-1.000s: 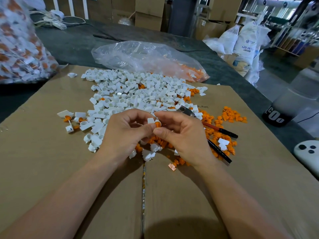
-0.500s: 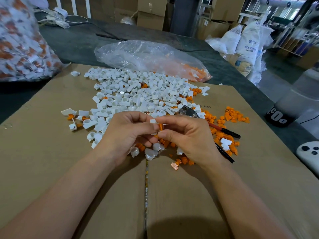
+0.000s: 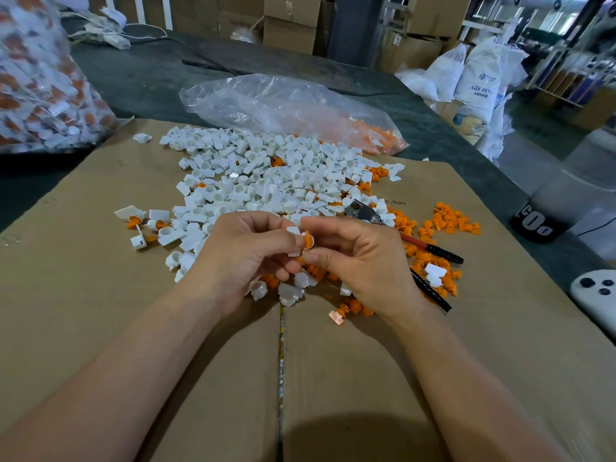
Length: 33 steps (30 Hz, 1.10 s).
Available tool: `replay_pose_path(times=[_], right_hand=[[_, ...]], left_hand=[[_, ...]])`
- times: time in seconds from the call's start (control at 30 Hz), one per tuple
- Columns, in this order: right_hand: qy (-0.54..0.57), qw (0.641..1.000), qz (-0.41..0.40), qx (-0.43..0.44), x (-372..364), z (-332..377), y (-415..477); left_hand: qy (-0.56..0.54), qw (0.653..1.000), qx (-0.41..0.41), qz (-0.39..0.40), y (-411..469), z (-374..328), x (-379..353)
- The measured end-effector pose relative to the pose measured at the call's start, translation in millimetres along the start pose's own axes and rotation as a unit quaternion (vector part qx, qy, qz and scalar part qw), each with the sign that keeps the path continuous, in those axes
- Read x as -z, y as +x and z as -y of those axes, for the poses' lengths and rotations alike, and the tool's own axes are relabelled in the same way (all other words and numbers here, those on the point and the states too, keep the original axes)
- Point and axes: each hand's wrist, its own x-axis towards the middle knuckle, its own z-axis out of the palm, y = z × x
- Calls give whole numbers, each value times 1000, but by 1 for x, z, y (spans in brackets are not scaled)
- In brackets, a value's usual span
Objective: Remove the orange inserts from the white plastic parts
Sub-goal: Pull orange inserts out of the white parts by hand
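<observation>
My left hand (image 3: 243, 258) and my right hand (image 3: 360, 265) meet over the middle of the cardboard. Between their fingertips sits one white plastic part (image 3: 294, 232) with an orange insert (image 3: 308, 241). The left fingers pinch the white part and the right thumb and forefinger pinch the orange insert. A big heap of white parts (image 3: 266, 181) lies just beyond the hands. Loose orange inserts (image 3: 453, 221) are scattered to the right and under my hands.
Pliers with red-and-black handles (image 3: 430, 248) lie right of my right hand. A clear bag (image 3: 283, 108) holding orange pieces lies behind the heap, a full bag of parts (image 3: 36, 85) at far left. A white controller (image 3: 596, 295) and dark cup (image 3: 533, 225) sit at the right edge.
The two hands have stayed together at the same spot. The orange insert now shows more clearly, sticking out of the white part between the fingertips.
</observation>
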Motion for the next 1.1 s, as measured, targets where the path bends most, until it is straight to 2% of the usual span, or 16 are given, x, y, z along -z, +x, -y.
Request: replay_pose_path(times=[0.2, 0.5, 0.7, 0.87, 1.1], right_hand=[[6, 999, 10, -37, 1, 2, 1], [-3, 1000, 15, -24, 2, 3, 0], [-5, 1000, 10, -11, 2, 4, -1], [-19, 999, 9, -38, 3, 4, 1], [17, 998, 12, -54, 7, 6, 0]], left_hand=[[-19, 1000, 21, -12, 2, 0, 1], [-17, 1000, 24, -3, 2, -1, 2], [13, 1000, 3, 9, 1, 0, 1], [18, 1000, -15, -3, -1, 1, 0], [32, 999, -29, -8, -1, 1, -1]])
